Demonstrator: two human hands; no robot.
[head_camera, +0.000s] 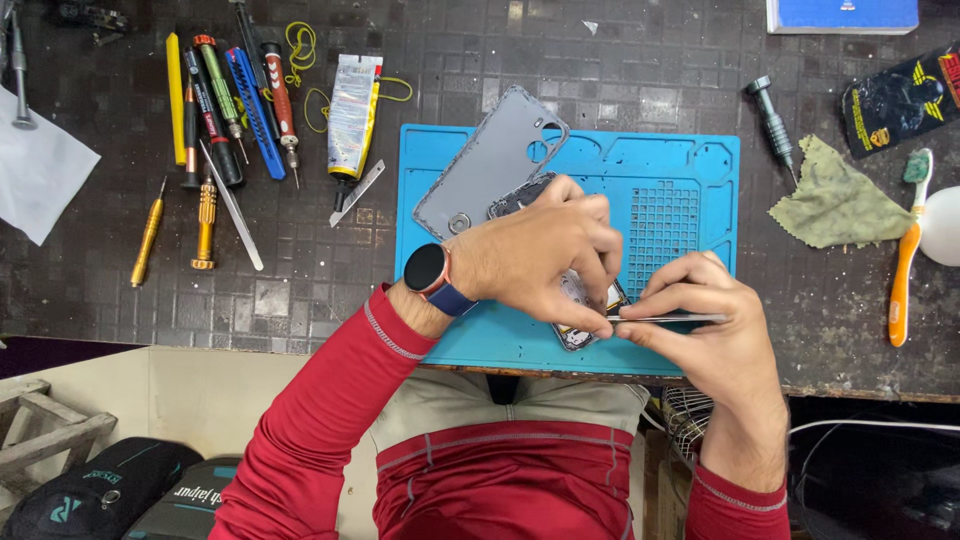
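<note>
An opened phone (578, 325) lies on a blue work mat (690, 200), mostly hidden under my hands. My left hand (545, 255), with a round watch (428, 270) on its wrist, presses down on the phone with its fingers bent over it. My right hand (715, 330) pinches thin metal tweezers (668, 318), whose tip points left into the phone's lower part. The grey back cover (485, 165) of the phone rests tilted on the mat's upper left, just beyond my left hand.
Several screwdrivers (225, 100), a yellow-handled tool (148, 235) and a glue tube (352, 115) lie to the left on the dark tiled bench. On the right are a grey screwdriver (775, 125), a green cloth (835, 200) and an orange toothbrush (905, 260).
</note>
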